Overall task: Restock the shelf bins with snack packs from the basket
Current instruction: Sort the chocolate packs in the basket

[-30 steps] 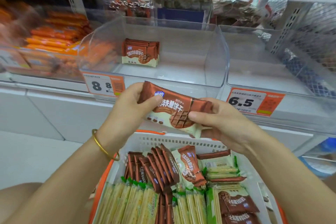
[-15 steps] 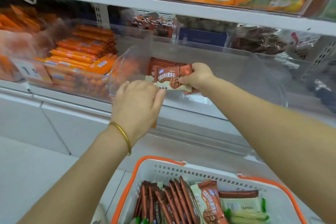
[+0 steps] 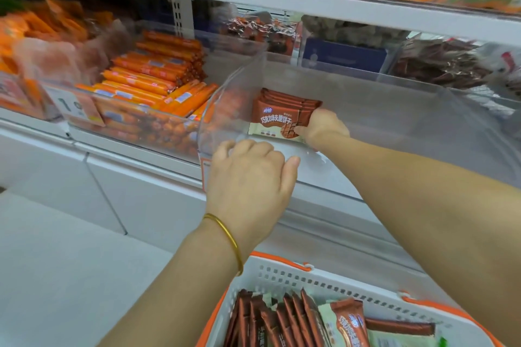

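From my remote seat the biggest thing is the shelf (image 3: 127, 149), running across behind both hands. On it, around the right hand, sits one clear bin (image 3: 394, 121). A second bin to the left of the left hand is piled with orange sausages (image 3: 158, 79), too many to count.

Below both wrists is one white basket (image 3: 338, 287) with an orange rim. It holds a row of brown packs (image 3: 282, 318) standing on edge, at least seven, with one more pack lying face up just right of them.

My left hand (image 3: 251, 177) is at the bin's front rim with its fingers curled. I cannot tell whether it actually clamps the rim or only rests there.

My right hand (image 3: 321, 128) is inside the bin and pinches one pack (image 3: 276, 121) at its right edge, thumb on the printed face. That pack stands upright, touching a stack (image 3: 287, 98) of about four more directly behind it.

One gold bangle (image 3: 225, 234) circles the left wrist.
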The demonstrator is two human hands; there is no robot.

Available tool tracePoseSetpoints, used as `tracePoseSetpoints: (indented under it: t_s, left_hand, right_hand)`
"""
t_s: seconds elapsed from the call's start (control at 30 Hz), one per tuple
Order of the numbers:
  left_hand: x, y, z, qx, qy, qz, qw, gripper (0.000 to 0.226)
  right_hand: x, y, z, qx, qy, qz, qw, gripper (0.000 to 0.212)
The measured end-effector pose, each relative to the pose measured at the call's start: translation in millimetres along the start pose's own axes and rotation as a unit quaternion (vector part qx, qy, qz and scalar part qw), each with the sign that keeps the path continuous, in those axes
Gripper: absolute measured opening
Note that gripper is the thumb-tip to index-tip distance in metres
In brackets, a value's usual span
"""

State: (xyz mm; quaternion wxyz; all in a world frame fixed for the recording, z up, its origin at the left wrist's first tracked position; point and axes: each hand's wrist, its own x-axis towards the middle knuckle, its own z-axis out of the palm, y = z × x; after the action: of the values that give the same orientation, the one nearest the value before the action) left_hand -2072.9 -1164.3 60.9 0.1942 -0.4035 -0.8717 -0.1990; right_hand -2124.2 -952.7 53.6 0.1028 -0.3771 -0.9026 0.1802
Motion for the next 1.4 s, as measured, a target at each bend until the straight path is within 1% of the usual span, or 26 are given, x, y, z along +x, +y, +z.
tracePoseSetpoints:
  t_s: [0.1, 0.17, 0.23, 0.3, 0.37, 0.43, 0.5, 0.57, 0.6, 0.67, 0.73, 0.8, 0.83, 0.87, 0.9, 1.0, 1.07, 1.13, 1.2, 1.27, 1.33, 1.4]
  left_hand:
    - [0, 0, 0, -0.003, 0.002, 0.003, 1.0, 0.048]
    - [-1, -2, 3, -0.001, 0.013, 0.006, 1.0, 0.048]
    - [-1, -3, 4, -0.007, 0.033, 0.013, 0.999, 0.047]
    - [-2, -3, 1, -0.026, 0.064, 0.027, 0.997, 0.043]
    - [-7, 3, -6, -0.04, 0.099, 0.054, 0.993, 0.035]
    - [-16, 13, -14, -0.055, 0.126, 0.088, 0.987, 0.03]
    - [-28, 25, -22, -0.076, 0.12, 0.123, 0.982, 0.026]
    - [-38, 36, -24, -0.089, 0.079, 0.167, 0.979, 0.024]
    - [-43, 42, -23, -0.091, 0.048, 0.188, 0.977, 0.024]
    - [-56, 51, -14, -0.096, -0.031, 0.216, 0.971, 0.028]
    - [-72, 58, 0, -0.081, -0.119, 0.222, 0.964, 0.035]
    - [-87, 65, 14, -0.056, -0.219, 0.201, 0.953, 0.047]
    - [-93, 67, 21, -0.046, -0.264, 0.191, 0.944, 0.051]
    - [-95, 69, 26, -0.039, -0.297, 0.186, 0.936, 0.052]
    - [-97, 70, 31, -0.036, -0.318, 0.183, 0.929, 0.051]
    - [-97, 71, 39, -0.022, -0.341, 0.175, 0.923, 0.043]
    - [-96, 68, 44, -0.002, -0.346, 0.18, 0.921, 0.035]
    - [-95, 67, 46, 0.001, -0.352, 0.185, 0.918, 0.029]
    - [-94, 67, 47, 0.003, -0.358, 0.186, 0.915, 0.029]
    - [-92, 66, 48, 0.017, -0.357, 0.189, 0.914, 0.03]
    - [-91, 65, 48, 0.027, -0.36, 0.186, 0.914, 0.031]
    - [-89, 65, 48, 0.027, -0.364, 0.176, 0.914, 0.033]
  right_hand:
    - [1, 3, -1, 0.049, -0.037, 0.008, 0.998, 0.041]
    - [-3, 4, -8, 0.061, -0.058, 0.022, 0.996, 0.039]
    - [-11, 4, -20, 0.069, -0.075, 0.032, 0.994, 0.028]
    - [-27, -2, -38, 0.106, -0.062, 0.026, 0.992, 0.019]
    - [-57, -8, -64, 0.14, -0.013, -0.018, 0.99, 0.017]
    - [-108, -3, -94, 0.192, 0.032, -0.08, 0.978, 0.017]
    - [-174, 17, -117, 0.274, 0.031, -0.134, 0.952, 0.011]
    - [-230, 49, -121, 0.321, -0.016, -0.14, 0.936, 0.012]
    - [-246, 69, -110, 0.311, -0.062, -0.122, 0.94, 0.013]
    - [-258, 112, -72, 0.231, -0.164, -0.069, 0.957, 0.015]
    - [-249, 161, -21, 0.117, -0.229, -0.007, 0.966, 0.015]
    - [-239, 206, 26, 0.03, -0.252, 0.037, 0.966, 0.009]
    - [-238, 223, 45, 0.007, -0.259, 0.048, 0.965, 0.006]
    - [-239, 235, 62, -0.003, -0.266, 0.057, 0.962, 0.009]
    - [-242, 242, 77, -0.005, -0.272, 0.066, 0.96, 0.015]
    - [-254, 243, 111, 0.024, -0.265, 0.08, 0.961, 0.037]
    - [-260, 243, 126, 0.039, -0.241, 0.095, 0.965, 0.043]
    - [-261, 246, 132, 0.058, -0.217, 0.126, 0.966, 0.044]
    - [-260, 247, 132, 0.086, -0.221, 0.143, 0.961, 0.037]
    - [-257, 246, 125, 0.114, -0.231, 0.135, 0.957, 0.025]
    - [-251, 240, 108, 0.134, -0.226, 0.125, 0.957, 0.032]
    - [-244, 232, 87, 0.15, -0.227, 0.112, 0.956, 0.029]
